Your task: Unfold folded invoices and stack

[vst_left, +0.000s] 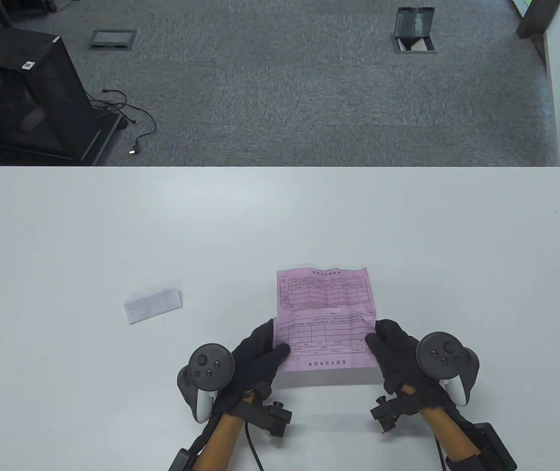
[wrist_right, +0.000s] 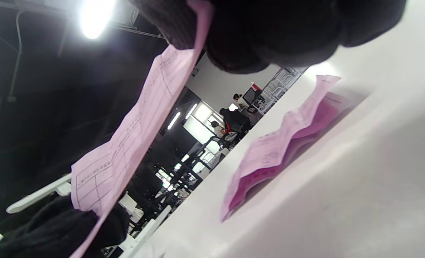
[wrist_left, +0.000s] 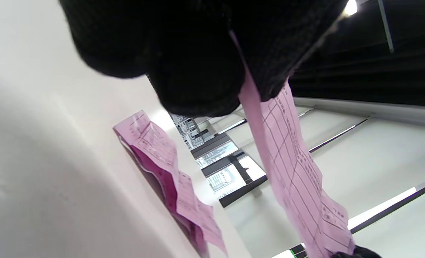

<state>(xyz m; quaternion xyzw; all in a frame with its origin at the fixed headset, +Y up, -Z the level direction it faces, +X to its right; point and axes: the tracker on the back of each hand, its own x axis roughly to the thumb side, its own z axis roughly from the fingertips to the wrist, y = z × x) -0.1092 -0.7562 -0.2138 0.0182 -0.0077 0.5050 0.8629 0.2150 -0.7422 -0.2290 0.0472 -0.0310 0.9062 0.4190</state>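
Note:
Both hands hold one unfolded pink invoice (vst_left: 326, 341) by its side edges, lifted above the table. My left hand (vst_left: 265, 355) pinches its left edge and my right hand (vst_left: 388, 346) pinches its right edge. The held sheet shows in the left wrist view (wrist_left: 294, 168) and in the right wrist view (wrist_right: 133, 139). Another pink invoice (vst_left: 324, 289) lies on the table just beyond it, wrinkled along old creases; it also shows in the left wrist view (wrist_left: 162, 157) and the right wrist view (wrist_right: 284, 143). A folded white invoice (vst_left: 153, 305) lies to the left.
The white table (vst_left: 113, 221) spreads wide to the left, right and far side of the papers. Its far edge runs across the table view; grey carpet and a black cabinet (vst_left: 20, 93) lie beyond.

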